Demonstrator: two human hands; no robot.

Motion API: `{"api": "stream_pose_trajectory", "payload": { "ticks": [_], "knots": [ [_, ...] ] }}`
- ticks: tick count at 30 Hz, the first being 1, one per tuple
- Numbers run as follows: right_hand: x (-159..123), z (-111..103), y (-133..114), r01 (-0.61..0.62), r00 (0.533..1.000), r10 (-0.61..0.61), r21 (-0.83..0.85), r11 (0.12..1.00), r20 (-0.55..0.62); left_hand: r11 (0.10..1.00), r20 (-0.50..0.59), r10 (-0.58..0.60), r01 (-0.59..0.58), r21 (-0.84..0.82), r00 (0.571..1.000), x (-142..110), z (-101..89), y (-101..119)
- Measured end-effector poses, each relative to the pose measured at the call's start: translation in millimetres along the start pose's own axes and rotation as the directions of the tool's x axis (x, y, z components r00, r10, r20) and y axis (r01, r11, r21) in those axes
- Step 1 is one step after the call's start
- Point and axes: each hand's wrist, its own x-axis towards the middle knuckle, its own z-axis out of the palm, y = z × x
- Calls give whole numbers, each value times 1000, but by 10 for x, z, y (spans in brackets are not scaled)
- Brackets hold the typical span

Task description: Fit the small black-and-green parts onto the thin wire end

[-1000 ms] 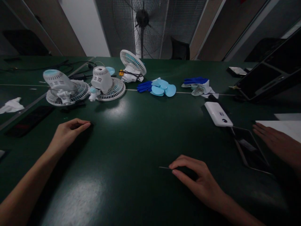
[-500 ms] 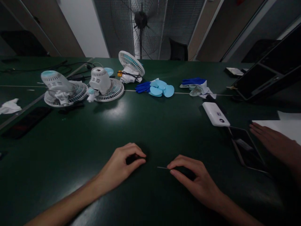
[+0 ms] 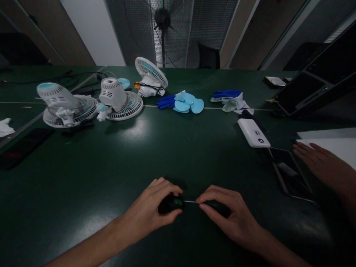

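Observation:
My right hand (image 3: 232, 211) grips a screwdriver (image 3: 217, 207) by its dark handle, low over the table. Its thin metal shaft points left. At the shaft's tip is a small green piece (image 3: 178, 202), too dim to name. My left hand (image 3: 155, 207) curves around that piece, thumb below and fingers above, with a gap between them. Whether any finger touches the piece I cannot tell.
Several white fan parts (image 3: 112, 94) stand at the back left. Light-blue fan blades (image 3: 187, 102) lie by blue gloves. A white device (image 3: 253, 132) and a tablet (image 3: 290, 172) lie right, near another person's hand (image 3: 325, 163). A dark phone-like slab (image 3: 23, 146) lies left.
My left hand has come from the left, fingers pinched, to the screwdriver tip, and its fingers have parted. The green piece now shows there. My right hand has barely moved.

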Motion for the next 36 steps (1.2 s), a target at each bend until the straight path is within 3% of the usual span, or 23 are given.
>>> {"api": "stream_pose_trajectory", "payload": {
  "ticks": [6, 12, 17, 26, 30, 33, 36],
  "knots": [
    [11, -5, -23, 9, 1000, -9, 3, 1000, 2, 998, -32, -8, 10, 57, 999, -29, -4, -35],
    [14, 15, -20, 10, 999, -11, 32, 999, 30, 998, 4, -7, 7, 58, 1000, -9, 3, -32],
    [21, 9, -4, -46, 998, 54, 170, 984, -45, 998, 8, -13, 12, 63, 1000, -1, 4, -15],
    [12, -11, -5, -64, 995, 75, 152, 986, -67, 995, 8, -12, 11, 96, 1000, -1, -28, 4],
    [6, -12, 10, -71, 992, 84, 139, 988, -93, 983, 52, 139, -143, 110, 989, -51, -40, 77],
    [6, -15, 16, -72, 991, 86, 135, 988, -101, 912, 204, 346, -379, 157, 916, -104, 30, 144],
    [3, -22, 19, -76, 990, 90, 128, 989, -107, 819, 267, 439, -505, 274, 858, -134, 56, 120]
  ]
}}
